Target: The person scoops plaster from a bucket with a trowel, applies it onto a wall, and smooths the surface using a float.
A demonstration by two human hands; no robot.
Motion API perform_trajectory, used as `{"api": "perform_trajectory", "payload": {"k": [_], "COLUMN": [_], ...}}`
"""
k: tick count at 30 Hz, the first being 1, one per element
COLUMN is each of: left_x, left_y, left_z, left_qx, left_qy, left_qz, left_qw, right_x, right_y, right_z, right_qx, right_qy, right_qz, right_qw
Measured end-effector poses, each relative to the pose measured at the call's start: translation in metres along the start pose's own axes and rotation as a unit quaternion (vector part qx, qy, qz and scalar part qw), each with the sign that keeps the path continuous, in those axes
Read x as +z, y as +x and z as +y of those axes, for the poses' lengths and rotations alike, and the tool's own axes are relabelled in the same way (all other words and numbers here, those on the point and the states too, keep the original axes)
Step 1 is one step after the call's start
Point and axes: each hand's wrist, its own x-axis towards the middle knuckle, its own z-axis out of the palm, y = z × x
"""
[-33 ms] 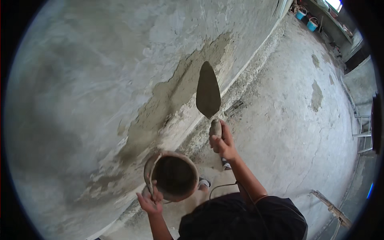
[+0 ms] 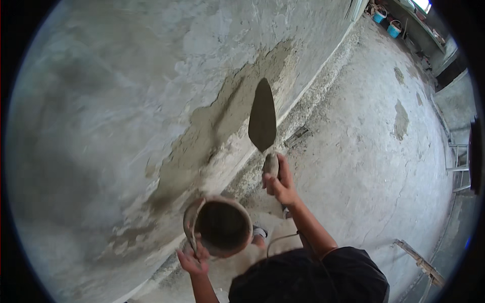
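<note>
1. Gripping the trowel (image 2: 262, 115) by its short handle, the person's right hand (image 2: 281, 183) has its fingers closed around the grip. The pointed grey blade extends away from the body, with its tip toward the top of the view.
2. The blade overlaps the lower edge of the wall (image 2: 101, 101) in the view; whether it touches the wall cannot be told.
3. The left hand (image 2: 194, 258), slightly blurred, is curled around the strap-like handle (image 2: 192, 222) of a round bucket (image 2: 231, 251), with one digit sticking out to the left.
4. The bucket sits low in the view, close to the foot of the wall, its mouth facing up. Its inside is dark grey, and how full it is cannot be told.
5. A rough, brownish patch (image 2: 187, 161) with ragged edges runs diagonally along the lower wall, left of the trowel.
6. One sandalled foot (image 2: 259, 233) shows just right of the bucket, on the grey floor (image 2: 364, 151).
7. Beyond, two blue pails (image 2: 394, 29) stand at the far upper right, and a wooden beam (image 2: 418, 260) lies at the lower right.
</note>
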Motion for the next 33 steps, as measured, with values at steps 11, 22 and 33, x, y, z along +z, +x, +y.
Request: {"api": "perform_trajectory", "payload": {"k": [11, 22, 33], "left_x": [-0.035, -0.029, -0.030], "left_y": [0.019, 0.021, 0.028], "left_z": [-0.061, -0.084, -0.097], "left_qx": [-0.063, -0.064, -0.075], "left_qy": [0.000, 0.016, 0.010], "left_qz": [0.057, 0.034, 0.038], "left_qw": [0.996, 0.997, 0.996], "right_x": [0.031, 0.025, 0.028], "right_y": [0.069, 0.067, 0.103], "right_z": [0.085, 0.150, 0.116], "right_qx": [-0.236, -0.314, -0.314], "right_qy": [-0.311, -0.337, -0.298], "right_qz": [0.084, 0.013, -0.043], "right_qw": [0.917, 0.887, 0.900]}}
